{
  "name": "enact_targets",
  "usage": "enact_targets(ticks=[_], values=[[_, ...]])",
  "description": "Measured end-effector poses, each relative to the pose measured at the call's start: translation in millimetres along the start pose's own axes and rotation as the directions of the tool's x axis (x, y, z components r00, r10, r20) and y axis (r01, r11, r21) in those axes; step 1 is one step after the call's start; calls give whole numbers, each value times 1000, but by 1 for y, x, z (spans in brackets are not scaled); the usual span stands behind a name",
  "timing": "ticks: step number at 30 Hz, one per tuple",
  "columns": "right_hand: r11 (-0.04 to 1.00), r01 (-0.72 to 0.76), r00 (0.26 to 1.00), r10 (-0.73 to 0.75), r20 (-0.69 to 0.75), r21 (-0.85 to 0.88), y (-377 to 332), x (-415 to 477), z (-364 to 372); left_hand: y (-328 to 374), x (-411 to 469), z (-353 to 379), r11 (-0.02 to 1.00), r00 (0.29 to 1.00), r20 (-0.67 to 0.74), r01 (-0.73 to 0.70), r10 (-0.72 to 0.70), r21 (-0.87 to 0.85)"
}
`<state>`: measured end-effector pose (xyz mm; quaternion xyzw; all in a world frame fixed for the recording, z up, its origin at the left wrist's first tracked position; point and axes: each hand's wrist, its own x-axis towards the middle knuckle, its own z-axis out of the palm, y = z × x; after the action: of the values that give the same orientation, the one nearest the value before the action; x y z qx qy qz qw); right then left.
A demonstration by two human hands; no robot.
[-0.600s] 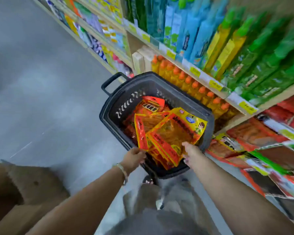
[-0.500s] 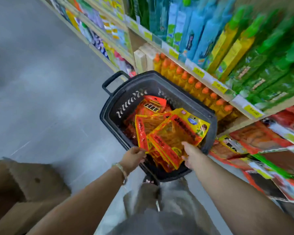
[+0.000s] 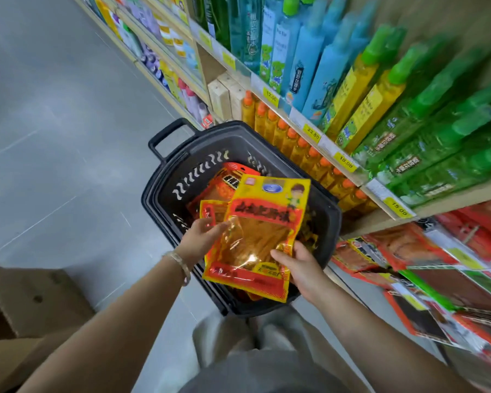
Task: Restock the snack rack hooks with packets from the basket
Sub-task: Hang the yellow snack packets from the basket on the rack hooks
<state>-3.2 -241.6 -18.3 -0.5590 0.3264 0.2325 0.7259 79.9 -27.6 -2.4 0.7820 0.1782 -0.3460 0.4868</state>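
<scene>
Holding one yellow-and-red packet (image 3: pixel 257 222) flat over the black basket (image 3: pixel 165 199) at frame centre. Pinching its lower right corner with the right hand (image 3: pixel 298 268), thumb on top. Gripping its left edge with the left hand (image 3: pixel 200 241). Underneath, more packets (image 3: pixel 227 182) inside the basket. At lower right, the snack rack (image 3: pixel 437 268), hung with packets.

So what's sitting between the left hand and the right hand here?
The yellow-and-red snack packet, held at its edges by the left hand and right hand above the black basket; the head view shows it.
</scene>
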Motion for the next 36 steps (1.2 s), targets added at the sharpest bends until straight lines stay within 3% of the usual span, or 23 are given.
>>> enact_targets(ticks=[2,5,9,12,15,23,26,31,36], values=[[996,8,996,0,90,-90,-5,1,7,-1,1,-1,984,985,154,102,-79,-146],[995,-3,996,11,88,-100,-6,11,17,-11,2,-2,935,992,65,124,-109,-333],[992,-81,972,57,-227,-100,11,39,21,-24,1,-5,880,994,-25,82,-107,-468],[978,-210,857,184,-482,0,25,58,12,-29,1,-16,912,996,-21,67,-82,-404],[908,-324,815,411,-408,266,32,70,13,-35,2,-29,904,995,25,101,-99,-416],[889,-351,820,443,-363,293,38,77,31,-43,5,-55,867,991,59,136,-123,-479],[940,-223,816,324,-479,257,39,74,45,-40,8,-65,879,988,62,155,-143,-451],[998,-17,748,55,-662,64,27,48,52,-24,7,-71,945,999,22,42,-37,-325],[991,108,741,-24,-671,84,12,11,41,15,-6,-66,975,984,82,-142,158,-171]])
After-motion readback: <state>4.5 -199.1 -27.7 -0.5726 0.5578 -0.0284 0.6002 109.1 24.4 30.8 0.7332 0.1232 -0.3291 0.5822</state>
